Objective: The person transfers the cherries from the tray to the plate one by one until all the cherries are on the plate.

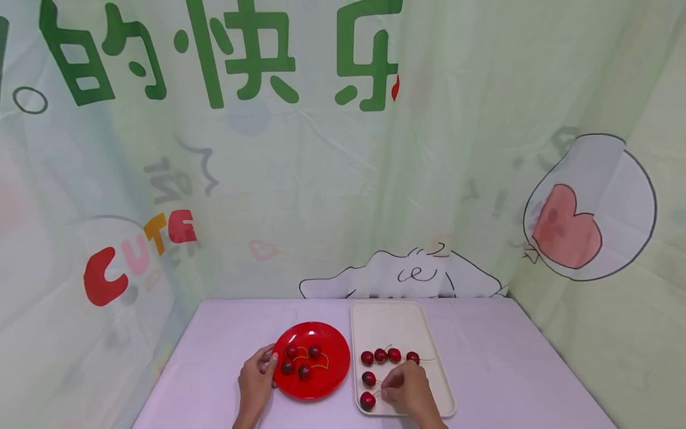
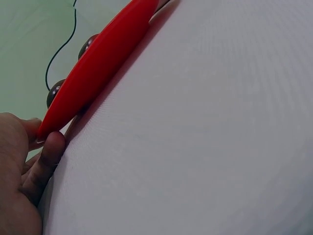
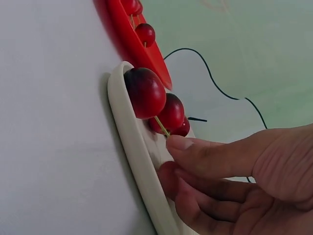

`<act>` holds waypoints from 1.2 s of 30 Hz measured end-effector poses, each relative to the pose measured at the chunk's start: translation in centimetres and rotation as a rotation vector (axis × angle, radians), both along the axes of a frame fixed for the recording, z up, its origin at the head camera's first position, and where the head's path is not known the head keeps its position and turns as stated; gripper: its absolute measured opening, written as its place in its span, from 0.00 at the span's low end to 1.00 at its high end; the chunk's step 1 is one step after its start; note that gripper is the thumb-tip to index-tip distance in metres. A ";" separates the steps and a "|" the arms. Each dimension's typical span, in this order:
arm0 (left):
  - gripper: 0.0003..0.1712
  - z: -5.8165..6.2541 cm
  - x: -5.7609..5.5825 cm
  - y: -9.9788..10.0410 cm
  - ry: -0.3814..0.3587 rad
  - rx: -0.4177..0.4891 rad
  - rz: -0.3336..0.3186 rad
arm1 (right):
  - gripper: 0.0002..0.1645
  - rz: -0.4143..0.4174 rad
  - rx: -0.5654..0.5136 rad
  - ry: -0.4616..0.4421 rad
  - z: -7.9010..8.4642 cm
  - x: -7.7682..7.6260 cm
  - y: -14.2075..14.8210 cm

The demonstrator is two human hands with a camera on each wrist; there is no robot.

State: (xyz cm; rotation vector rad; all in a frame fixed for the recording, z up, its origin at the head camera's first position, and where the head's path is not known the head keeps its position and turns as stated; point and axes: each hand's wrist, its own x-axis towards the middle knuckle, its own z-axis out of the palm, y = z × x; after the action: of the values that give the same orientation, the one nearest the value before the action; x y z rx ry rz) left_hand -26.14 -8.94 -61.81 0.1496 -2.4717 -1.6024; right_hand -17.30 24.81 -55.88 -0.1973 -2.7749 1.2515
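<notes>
My left hand (image 1: 256, 381) grips the left rim of a red plate (image 1: 339, 381), thumb on top and fingers at its underside, as the left wrist view shows. Several dark red cherries with curved stems lie on the plate, one of them (image 1: 304, 372) near its front. Over the front of a cream tray (image 1: 391, 316), my right hand (image 1: 409, 390) pinches the stem of the nearest cherry (image 3: 145, 93) between thumb and finger. That cherry (image 1: 367, 400) sits in the tray's front left corner. Another cherry (image 1: 368, 379) lies just behind it.
Across the tray's middle runs a row of several cherries (image 1: 380, 356), the rightmost one (image 1: 412, 357) just behind my right hand. Plate and tray stand side by side on a pale lilac tabletop (image 1: 498, 363). A printed curtain (image 1: 332, 179) hangs behind the table and along both sides.
</notes>
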 end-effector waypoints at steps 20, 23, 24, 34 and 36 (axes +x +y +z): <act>0.20 0.2 0.1 -0.1 0.000 -0.014 0.002 | 0.09 -0.007 -0.367 0.010 -0.5 0.2 0.7; 0.20 0.1 0.1 -0.1 0.001 -0.015 0.005 | 0.09 -0.019 -0.382 0.015 -0.4 0.3 0.6; 0.20 0.2 0.1 -0.1 0.002 -0.016 0.005 | 0.09 -0.026 -0.388 0.014 -0.3 0.3 0.6; 0.20 0.4 0.2 0.0 0.000 -0.002 -0.001 | 0.11 -0.129 -0.485 -0.015 -1.4 -0.3 0.7; 0.21 0.3 0.1 -0.1 0.001 0.001 -0.002 | 0.11 -0.141 -0.501 -0.018 -1.7 -0.4 0.7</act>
State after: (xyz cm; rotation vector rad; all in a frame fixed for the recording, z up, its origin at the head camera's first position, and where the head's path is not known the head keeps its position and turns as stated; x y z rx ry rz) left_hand -26.04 -9.00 -61.49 0.1465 -2.4713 -1.6044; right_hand -17.70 25.54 -57.55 -0.4293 -2.3544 1.8818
